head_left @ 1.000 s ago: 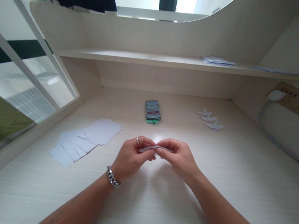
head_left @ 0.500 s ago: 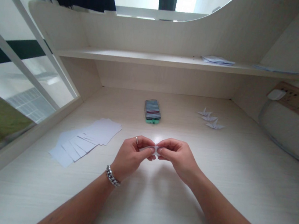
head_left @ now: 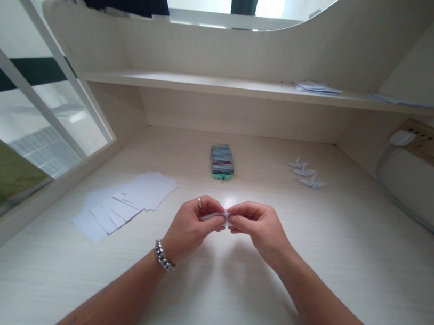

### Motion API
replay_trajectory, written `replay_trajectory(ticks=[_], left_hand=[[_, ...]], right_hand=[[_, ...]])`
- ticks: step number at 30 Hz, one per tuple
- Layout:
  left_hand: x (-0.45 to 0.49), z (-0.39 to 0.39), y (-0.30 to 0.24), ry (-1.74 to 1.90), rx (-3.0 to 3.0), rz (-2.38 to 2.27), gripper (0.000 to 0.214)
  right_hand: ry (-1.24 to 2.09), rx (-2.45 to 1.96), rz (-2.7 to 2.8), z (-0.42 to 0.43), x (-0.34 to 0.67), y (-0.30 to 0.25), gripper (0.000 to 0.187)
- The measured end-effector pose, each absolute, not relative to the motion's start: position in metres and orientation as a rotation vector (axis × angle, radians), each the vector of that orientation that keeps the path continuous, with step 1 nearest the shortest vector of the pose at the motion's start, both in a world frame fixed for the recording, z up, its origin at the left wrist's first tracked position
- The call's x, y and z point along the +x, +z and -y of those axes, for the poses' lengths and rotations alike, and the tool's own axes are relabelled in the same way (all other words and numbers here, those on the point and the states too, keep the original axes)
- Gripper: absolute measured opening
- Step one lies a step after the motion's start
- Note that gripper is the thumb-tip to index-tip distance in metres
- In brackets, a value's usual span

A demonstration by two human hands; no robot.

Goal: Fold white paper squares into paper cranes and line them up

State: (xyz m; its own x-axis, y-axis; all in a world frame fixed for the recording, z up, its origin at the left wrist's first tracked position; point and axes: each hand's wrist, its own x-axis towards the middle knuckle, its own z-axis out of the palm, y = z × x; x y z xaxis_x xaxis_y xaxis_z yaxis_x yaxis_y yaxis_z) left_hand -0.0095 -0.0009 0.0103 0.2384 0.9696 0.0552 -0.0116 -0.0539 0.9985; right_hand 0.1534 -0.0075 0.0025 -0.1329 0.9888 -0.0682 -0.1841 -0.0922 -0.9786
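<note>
My left hand [head_left: 192,226] and my right hand [head_left: 258,227] meet above the middle of the pale wooden desk [head_left: 223,292]. Both pinch a small folded piece of white paper [head_left: 217,216] between thumb and fingertips. The paper is mostly hidden by my fingers. A ring sits on a left finger and a metal bracelet [head_left: 163,257] on the left wrist. A fanned pile of white paper sheets [head_left: 127,198] lies to the left of my hands.
Three small folded paper figures [head_left: 306,174] lie at the back right of the desk. A phone [head_left: 222,162] lies at the back centre. A shelf [head_left: 251,88] above holds more papers [head_left: 316,87]. A wall socket [head_left: 425,141] with a plug and cable is on the right.
The paper showed as a longer strip between my hands; now my fingertips are closer together and cover most of it. My arms have hardly moved.
</note>
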Motion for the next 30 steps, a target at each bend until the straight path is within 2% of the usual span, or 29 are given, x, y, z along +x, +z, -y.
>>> replay_trajectory(ticks=[6,22,30], left_hand=[[-0.0104,0.0008,0.0096,1.054,1.372,-0.996,0.011],[-0.0080,0.0010,0.0127,1.077,1.280,-1.042,0.009],[-0.0098,-0.0012,0.0095,1.071,1.237,-1.022,0.006]], right_hand=[[1.450,-1.063,1.122,0.0075,0.1544,0.0031,0.012],[1.509,-1.074,1.075,0.0079,0.1545,0.0042,0.026],[1.544,-1.036,1.006,0.0082,0.1537,0.0032,0.022]])
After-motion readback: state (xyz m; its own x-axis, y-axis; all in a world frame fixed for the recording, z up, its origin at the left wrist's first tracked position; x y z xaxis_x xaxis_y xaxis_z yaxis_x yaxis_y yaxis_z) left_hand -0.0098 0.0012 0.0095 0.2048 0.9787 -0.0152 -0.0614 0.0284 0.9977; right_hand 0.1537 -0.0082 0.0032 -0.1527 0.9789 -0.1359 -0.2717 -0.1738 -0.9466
